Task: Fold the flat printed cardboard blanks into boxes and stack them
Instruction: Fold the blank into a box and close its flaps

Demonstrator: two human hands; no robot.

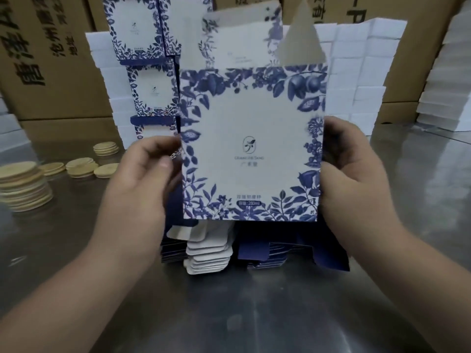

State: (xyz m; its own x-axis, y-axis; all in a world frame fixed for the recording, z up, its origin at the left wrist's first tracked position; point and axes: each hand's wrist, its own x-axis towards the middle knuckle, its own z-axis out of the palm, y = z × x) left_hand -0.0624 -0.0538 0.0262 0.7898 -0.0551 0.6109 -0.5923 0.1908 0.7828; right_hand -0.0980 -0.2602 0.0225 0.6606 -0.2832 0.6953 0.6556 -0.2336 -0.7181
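Note:
I hold a white cardboard blank (252, 146) printed with blue leaves upright in front of me, its grey top flaps standing open above it. My left hand (145, 174) grips its left edge with curled fingers and thumb. My right hand (349, 169) grips its right edge, fingers wrapped behind it. Below the blank, a pile of flat blanks (216, 253) with white tabs and dark blue sides lies on the metal table (229, 314). A stack of folded boxes (150, 72) with the same print stands behind on the left.
Stacks of round beige discs (23, 184) lie on the table's left side. White foam blocks (362, 72) are piled behind the boxes, and more white stacks (448, 85) rise at the far right. Brown shipping cartons (51, 54) with black lettering line the back.

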